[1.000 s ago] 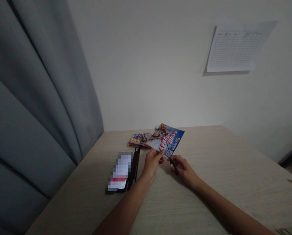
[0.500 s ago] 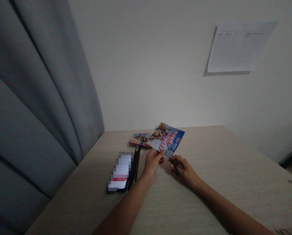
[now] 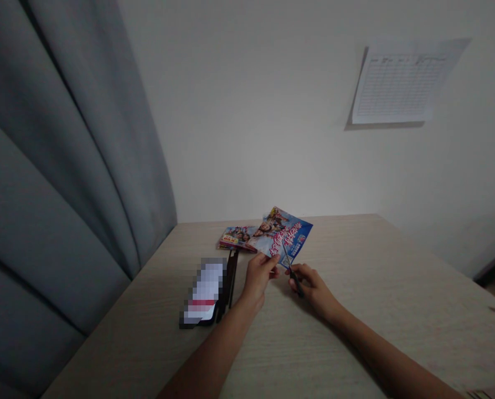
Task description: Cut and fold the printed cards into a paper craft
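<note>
My left hand (image 3: 261, 275) pinches the lower edge of a colourful printed flyer (image 3: 277, 233), blue with red-and-white lettering, and holds it tilted above the table. In my right hand (image 3: 309, 284) are dark-handled scissors (image 3: 296, 281), their blades pointing up and left over the flyer's lower right part, by a small square code. Whether the blades have cut into the paper I cannot tell. Behind the flyer's left edge lies a stack of similar printed flyers (image 3: 236, 237), partly covered by it.
A phone-like device (image 3: 206, 291), blurred out, stands left of my left forearm, with a dark narrow strip (image 3: 231, 277) beside it. The pale wooden table (image 3: 397, 288) meets a white wall holding a printed sheet (image 3: 399, 86). A grey curtain (image 3: 77, 166) hangs at left.
Almost nothing differs. The flyer's tip has shifted very slightly, while both hands and the scissors keep nearly the same place.
</note>
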`<state>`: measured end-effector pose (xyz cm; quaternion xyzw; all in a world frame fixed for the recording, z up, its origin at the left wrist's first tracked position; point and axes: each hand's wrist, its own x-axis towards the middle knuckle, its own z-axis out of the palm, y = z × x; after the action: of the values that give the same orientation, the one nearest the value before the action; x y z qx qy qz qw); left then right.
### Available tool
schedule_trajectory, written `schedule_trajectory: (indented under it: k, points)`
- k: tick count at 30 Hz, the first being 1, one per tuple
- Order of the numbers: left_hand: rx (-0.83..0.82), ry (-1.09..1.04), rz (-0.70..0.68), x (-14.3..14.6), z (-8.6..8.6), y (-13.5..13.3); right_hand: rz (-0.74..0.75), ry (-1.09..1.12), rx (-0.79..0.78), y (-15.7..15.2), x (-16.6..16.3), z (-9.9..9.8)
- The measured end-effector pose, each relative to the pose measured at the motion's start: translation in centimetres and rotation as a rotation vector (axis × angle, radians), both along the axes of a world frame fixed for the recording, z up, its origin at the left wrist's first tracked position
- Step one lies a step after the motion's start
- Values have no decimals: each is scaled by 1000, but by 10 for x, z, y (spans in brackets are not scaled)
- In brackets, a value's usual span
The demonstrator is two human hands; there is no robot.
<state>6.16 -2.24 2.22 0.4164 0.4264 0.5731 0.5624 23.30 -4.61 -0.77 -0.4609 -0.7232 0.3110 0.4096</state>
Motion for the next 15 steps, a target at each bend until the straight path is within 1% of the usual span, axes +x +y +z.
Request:
schedule_trajectory:
  k: [6, 15]
  points:
    - [-8, -12, 1, 1, 1, -1, 3, 17, 2, 1, 0, -3]
    - [-21, -7, -2, 0, 0, -1, -12, -17, 20, 2, 0, -4]
